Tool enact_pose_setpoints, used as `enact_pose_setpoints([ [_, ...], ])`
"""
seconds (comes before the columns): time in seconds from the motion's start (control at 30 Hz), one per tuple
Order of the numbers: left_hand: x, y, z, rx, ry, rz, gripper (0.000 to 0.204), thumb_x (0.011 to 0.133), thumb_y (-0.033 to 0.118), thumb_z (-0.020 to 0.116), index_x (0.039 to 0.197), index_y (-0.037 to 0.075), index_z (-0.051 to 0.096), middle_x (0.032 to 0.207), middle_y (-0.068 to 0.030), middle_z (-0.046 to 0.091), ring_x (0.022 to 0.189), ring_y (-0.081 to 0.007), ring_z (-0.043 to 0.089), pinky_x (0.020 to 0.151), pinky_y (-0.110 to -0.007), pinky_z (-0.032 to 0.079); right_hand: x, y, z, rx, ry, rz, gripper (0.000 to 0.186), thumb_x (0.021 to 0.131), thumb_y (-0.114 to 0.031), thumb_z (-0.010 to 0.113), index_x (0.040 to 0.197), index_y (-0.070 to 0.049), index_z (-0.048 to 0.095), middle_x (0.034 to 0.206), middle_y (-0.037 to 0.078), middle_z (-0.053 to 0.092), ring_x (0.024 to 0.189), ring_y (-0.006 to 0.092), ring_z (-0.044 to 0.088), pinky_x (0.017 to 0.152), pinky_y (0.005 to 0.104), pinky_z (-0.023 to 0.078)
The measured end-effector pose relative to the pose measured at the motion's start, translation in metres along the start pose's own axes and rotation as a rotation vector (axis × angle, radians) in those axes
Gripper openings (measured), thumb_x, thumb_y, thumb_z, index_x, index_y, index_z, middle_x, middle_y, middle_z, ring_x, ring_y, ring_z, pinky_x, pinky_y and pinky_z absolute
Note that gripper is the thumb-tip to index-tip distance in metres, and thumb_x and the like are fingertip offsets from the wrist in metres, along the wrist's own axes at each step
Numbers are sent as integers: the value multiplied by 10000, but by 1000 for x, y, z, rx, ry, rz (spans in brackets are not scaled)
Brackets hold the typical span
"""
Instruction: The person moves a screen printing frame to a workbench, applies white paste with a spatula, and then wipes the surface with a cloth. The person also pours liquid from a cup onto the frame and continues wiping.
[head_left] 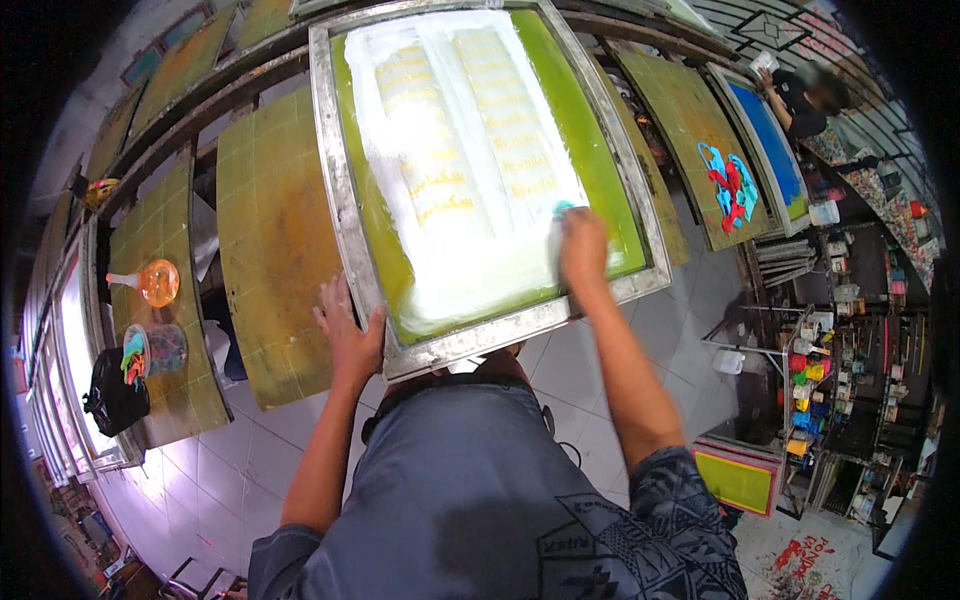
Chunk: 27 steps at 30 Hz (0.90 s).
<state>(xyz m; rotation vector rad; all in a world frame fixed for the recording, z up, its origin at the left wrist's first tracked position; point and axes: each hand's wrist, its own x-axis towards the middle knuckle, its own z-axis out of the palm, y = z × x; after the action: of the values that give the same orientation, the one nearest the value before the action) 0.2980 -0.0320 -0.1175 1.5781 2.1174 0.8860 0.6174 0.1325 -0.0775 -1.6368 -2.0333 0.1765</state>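
Observation:
A large screen printing frame (325,120) with a metal rim is tilted in front of me. Its green mesh (590,105) has a broad coat of wet white paste (480,275) over it, with rows of yellowish lettering showing through. My left hand (352,335) holds the frame's near left corner, the thumb on the rim and the fingers along the outer side. Over the near right part of the mesh, my right hand (583,248) is closed on a small teal piece (565,207), pressed to the white coat. That piece is mostly hidden and its kind is unclear.
Greenish-brown boards (270,250) stand on both sides. At left are an orange-filled bottle (158,283), a clear tub (165,350) and a black bag (118,395). Coloured rags (733,190) lie on a right-hand board. Another person (800,105) stands at far right, beyond a blue screen (765,135).

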Motion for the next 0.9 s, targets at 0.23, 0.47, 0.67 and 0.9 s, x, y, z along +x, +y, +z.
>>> enact_pose_setpoints([
  [0.23, -5, -8, -1, -16, -3, -18, 771, 843, 291, 638, 1484, 63, 275, 1513, -203, 280, 1437, -380, 184, 1156, -556, 19, -34, -54, 39, -50, -236, -146, 210, 876, -51, 504, 1021, 15, 640, 1102, 181, 634, 1058, 326, 581, 897, 417, 499],
  [0.47, 6, 4, -1, -14, 0, 9, 774, 836, 280, 640, 1485, 68, 276, 1511, -203, 291, 1439, -377, 184, 1153, -560, 21, -27, -53, 47, -8, -90, -55, 361, 864, -37, 492, 1199, 84, 550, 1209, 268, 570, 1182, 398, 496, 1024, 455, 399],
  [0.67, 3, 0, -4, -12, 14, -28, 777, 829, 276, 640, 1484, 69, 278, 1507, -208, 293, 1438, -379, 187, 1156, -558, 23, -40, -66, 22, 18, -275, -61, 391, 920, -41, 429, 1275, 114, 484, 1348, 283, 481, 1269, 382, 461, 1081, 400, 379],
  [0.9, 9, 7, -9, -22, -14, -14, 780, 820, 265, 650, 1480, 69, 284, 1503, -214, 293, 1435, -381, 192, 1159, -555, 28, 35, 30, 9, -298, -33, 125, 504, 971, -250, 451, 1343, 90, 431, 1410, 318, 401, 1314, 454, 382, 1126, 476, 290],
])
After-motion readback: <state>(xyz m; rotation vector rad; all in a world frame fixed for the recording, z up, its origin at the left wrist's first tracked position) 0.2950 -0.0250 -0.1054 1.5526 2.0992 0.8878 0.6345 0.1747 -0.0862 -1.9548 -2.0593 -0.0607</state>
